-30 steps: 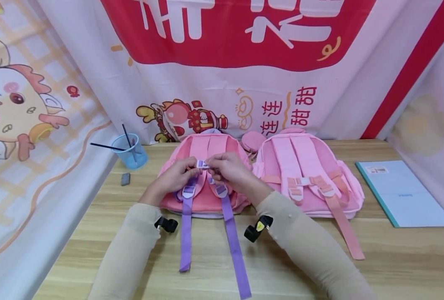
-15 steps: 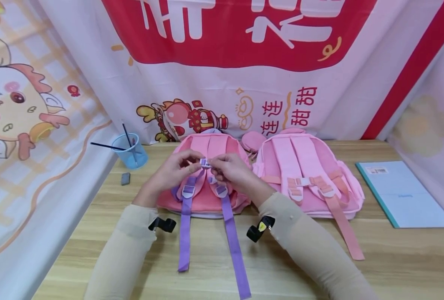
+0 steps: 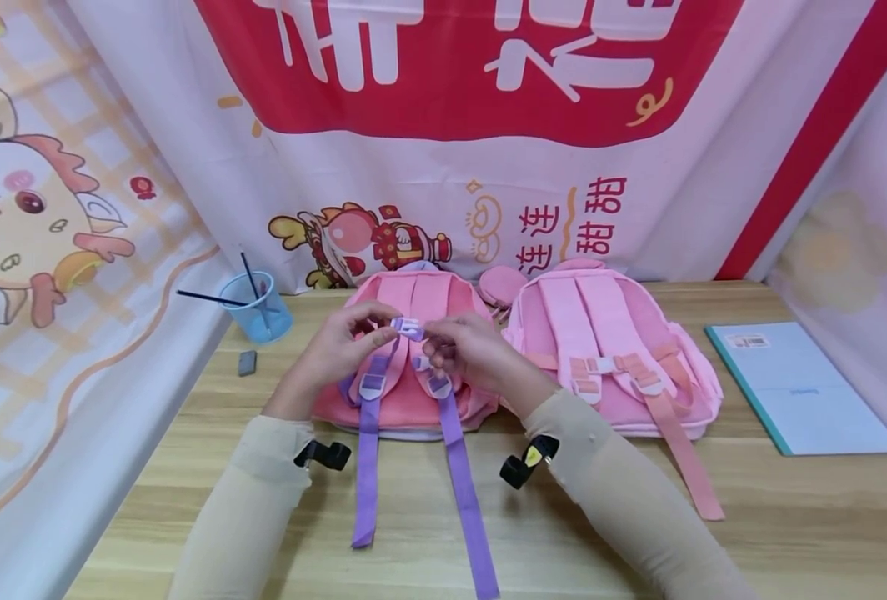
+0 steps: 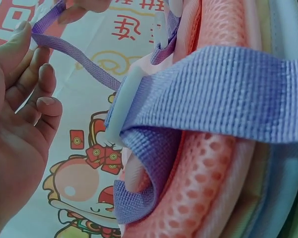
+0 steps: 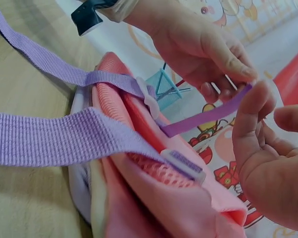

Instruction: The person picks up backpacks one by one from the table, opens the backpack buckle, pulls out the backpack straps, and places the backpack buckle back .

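A pink backpack [image 3: 468,400] with purple webbing straps stands with its shoulder straps toward me. Above it, a light purple buckle [image 3: 411,328] is held up on a narrow strap. My left hand [image 3: 346,350] pinches the buckle's left end and its webbing between thumb and fingertips. In the left wrist view, that purple webbing [image 4: 84,62] runs from the pinching fingers to the backpack. My right hand [image 3: 477,354] is at the buckle's right end; the right wrist view shows its thumb and index finger [image 5: 256,99] apart. Right-hand fingertips hide the buckle there.
A second pink backpack [image 3: 548,333] with salmon straps stands to the right, a round pink pouch [image 3: 501,285] between the two. Farther right lies a blue folder [image 3: 804,392]. At left are a blue cup [image 3: 263,321] with pencils and a grey eraser [image 3: 247,362].
My right fingers have loosened from the buckle and shifted slightly right, so more of it shows. My left hand moved a little left, then kept its pinch.
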`<state>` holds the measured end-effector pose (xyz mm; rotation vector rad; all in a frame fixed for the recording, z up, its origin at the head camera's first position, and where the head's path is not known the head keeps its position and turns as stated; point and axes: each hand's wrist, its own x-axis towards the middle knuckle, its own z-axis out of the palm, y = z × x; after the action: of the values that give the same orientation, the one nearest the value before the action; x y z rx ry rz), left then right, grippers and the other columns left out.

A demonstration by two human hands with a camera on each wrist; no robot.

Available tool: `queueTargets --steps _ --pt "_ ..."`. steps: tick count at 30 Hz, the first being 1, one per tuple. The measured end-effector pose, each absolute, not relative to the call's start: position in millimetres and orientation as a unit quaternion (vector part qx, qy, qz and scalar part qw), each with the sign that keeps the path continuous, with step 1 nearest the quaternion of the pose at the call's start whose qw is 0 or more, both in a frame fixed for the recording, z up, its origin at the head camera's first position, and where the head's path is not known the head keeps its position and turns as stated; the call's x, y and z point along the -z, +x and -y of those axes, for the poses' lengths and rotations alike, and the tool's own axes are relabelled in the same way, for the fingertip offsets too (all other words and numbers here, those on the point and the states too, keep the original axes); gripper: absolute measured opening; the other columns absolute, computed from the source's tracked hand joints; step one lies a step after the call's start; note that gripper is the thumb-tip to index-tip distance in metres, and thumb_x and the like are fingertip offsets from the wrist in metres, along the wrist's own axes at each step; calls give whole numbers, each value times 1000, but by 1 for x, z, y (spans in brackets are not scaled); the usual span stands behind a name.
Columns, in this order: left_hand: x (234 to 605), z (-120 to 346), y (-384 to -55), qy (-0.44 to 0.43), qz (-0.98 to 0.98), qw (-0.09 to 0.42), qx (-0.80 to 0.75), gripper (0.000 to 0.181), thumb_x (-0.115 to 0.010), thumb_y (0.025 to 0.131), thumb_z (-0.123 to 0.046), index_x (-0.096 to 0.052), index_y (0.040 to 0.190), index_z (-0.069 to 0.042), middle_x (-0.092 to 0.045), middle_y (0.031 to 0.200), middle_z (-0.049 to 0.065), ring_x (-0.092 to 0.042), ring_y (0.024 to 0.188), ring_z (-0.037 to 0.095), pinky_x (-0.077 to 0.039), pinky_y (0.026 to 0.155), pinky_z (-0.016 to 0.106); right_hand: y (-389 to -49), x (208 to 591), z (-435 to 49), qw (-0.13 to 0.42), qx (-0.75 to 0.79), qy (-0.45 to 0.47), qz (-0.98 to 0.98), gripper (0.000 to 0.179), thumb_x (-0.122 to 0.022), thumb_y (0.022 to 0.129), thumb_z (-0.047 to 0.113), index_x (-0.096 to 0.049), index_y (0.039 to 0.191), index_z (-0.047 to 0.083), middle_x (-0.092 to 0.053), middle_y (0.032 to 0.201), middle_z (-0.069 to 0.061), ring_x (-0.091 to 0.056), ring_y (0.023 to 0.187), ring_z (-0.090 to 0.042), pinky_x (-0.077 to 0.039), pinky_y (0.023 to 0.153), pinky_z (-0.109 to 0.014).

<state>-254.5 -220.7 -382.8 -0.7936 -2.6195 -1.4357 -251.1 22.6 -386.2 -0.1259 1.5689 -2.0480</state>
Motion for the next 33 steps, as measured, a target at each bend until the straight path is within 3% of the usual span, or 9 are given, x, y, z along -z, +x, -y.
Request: queueTargets --steps 9,14,33 --pt "383 225 -254 -258 843 35 471 19 -68 107 -14 -75 124 -8 -74 115 10 -63 95 25 -54 81 25 -250 393 -18 272 749 -38 -602 21 -61 111 15 -72 117 -3 -62 76 -2 -55 59 -12 -51 55 -23" --pt "383 225 -254 -262 842 41 470 20 -68 107 -12 -75 125 -6 -74 115 11 -63 94 25 -54 81 26 -249 393 -12 256 754 -39 -603 17 -61 110 12 -70 110 -3 -61 74 -2 -55 57 -12 -51 54 -23" --pt "386 221 -255 -281 840 32 464 19 -68 106 -8 -75 124 -7 -75 115 10 -62 94 23 -53 82 28 -250 393 -4 237 761 -69 -601 17 -52 113 7 -64 106 -1 -56 78 -3 -51 63 -13 -49 55 -23"
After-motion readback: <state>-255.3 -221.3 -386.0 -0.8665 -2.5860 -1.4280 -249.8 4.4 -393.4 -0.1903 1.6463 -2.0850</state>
